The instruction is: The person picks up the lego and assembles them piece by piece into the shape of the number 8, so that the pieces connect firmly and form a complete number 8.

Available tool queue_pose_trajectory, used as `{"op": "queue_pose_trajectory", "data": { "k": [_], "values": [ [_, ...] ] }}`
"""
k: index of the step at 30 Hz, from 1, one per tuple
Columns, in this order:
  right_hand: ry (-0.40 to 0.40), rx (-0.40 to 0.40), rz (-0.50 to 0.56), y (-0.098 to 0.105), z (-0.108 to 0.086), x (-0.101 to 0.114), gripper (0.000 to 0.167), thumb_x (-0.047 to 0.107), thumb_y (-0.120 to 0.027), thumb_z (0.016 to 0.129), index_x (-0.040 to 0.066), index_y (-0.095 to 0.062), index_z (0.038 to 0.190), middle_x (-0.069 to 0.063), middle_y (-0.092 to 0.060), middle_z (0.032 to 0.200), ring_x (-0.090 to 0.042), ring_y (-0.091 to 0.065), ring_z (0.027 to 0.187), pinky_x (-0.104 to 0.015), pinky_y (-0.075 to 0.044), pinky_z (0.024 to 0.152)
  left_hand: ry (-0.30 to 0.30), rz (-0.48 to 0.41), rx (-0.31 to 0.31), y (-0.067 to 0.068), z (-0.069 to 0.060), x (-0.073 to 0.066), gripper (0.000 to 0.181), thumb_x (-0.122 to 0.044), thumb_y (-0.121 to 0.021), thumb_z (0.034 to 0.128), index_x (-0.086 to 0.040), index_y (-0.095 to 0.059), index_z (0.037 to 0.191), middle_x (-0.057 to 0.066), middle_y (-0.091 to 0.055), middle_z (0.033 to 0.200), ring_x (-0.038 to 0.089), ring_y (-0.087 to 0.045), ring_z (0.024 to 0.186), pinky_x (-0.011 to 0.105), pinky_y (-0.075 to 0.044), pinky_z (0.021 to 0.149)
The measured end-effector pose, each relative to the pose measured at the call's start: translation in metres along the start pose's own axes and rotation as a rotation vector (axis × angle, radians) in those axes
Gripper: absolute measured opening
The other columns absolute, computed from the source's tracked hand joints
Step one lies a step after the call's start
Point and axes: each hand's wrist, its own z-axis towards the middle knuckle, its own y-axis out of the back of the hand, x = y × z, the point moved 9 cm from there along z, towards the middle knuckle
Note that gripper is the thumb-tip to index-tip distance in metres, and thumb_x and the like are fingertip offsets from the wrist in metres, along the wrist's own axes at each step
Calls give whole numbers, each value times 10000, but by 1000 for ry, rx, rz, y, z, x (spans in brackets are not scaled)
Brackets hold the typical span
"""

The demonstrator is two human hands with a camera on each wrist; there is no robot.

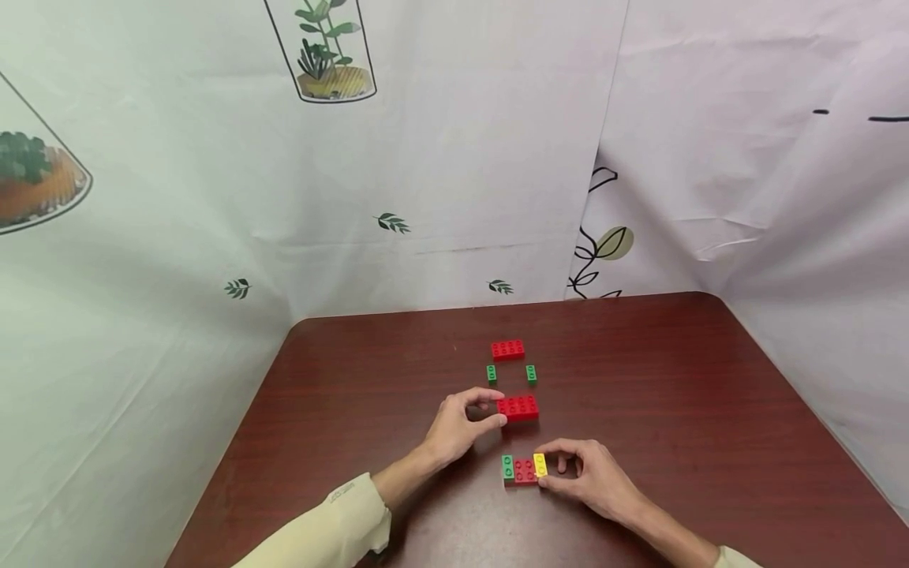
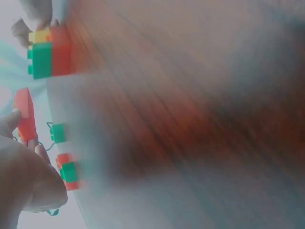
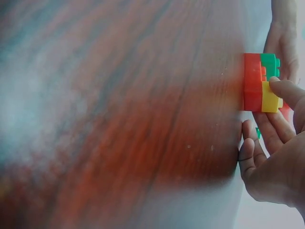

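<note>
One loose red brick (image 1: 518,407), one three-brick stack (image 1: 525,471)

Item 1. Loose red brick, two rows of four studs. Place: lower centre of the head frame, just above the stack in the picture; appears raised off the table (image 1: 355,394). Left hand (image 1: 450,430) clamps its left end, finger at the upper corner, thumb at the lower. Long axis roughly left to right; studs up.

Item 2. Three-brick stack, bottom centre of the head frame, on the table. Red base (image 3: 252,83); green brick (image 1: 507,467) across its left end; yellow brick (image 1: 540,465) across its right end; bare studs between. Base runs left to right; green and yellow lie crosswise, pointing up and down the frame. Right hand (image 1: 596,477) pinches the yellow brick between thumb and forefinger; it looks flush on the base.

Item 3. Higher in the frame: left small green brick (image 1: 491,374), right small green brick (image 1: 531,374), and, above both, far red brick (image 1: 507,350), long axis left to right. Untouched.

Handling note. Judged step: seating the yellow brick, loose red brick at the ready. Best pressed straight down, edges matched to the base. Carry the red brick level; an end-only pinch may let its right end dip or swing.
</note>
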Motion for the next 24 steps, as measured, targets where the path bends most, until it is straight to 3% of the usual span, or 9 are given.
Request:
{"op": "queue_pose_trajectory", "data": {
  "k": [7, 16, 24],
  "values": [
    [13, -9, 5, 1, 0, 1, 285, 197, -916, 847, 151, -796, 1102, 36, -594, 776, -13, -453, 613, -203, -386, 541, -12, -7, 26, -1, -14, -13, 288, -302, -843, 941, -262, -782, 1220, -95, -734, 1161, 223, -653, 1118, 512, -524, 957],
    [3, 5, 11, 0, 1, 1, 305, 197, -923, 843, 98, -774, 1090, 32, -590, 790, -22, -465, 633, -217, -399, 549, -3, -54, 58, -5, -34, -20, 276, -281, -850, 935, -252, -786, 1202, -89, -739, 1139, 277, -656, 1110, 494, -517, 937],
    [-1, 18, 15, 0, 2, 0, 324, 197, -919, 850, 92, -778, 1122, 20, -586, 794, -27, -464, 635, -222, -400, 545, 11, -108, 82, -9, -47, -21, 268, -242, -852, 932, -233, -784, 1190, -88, -759, 1120, 274, -664, 1066, 382, -504, 864]
  ]
}}
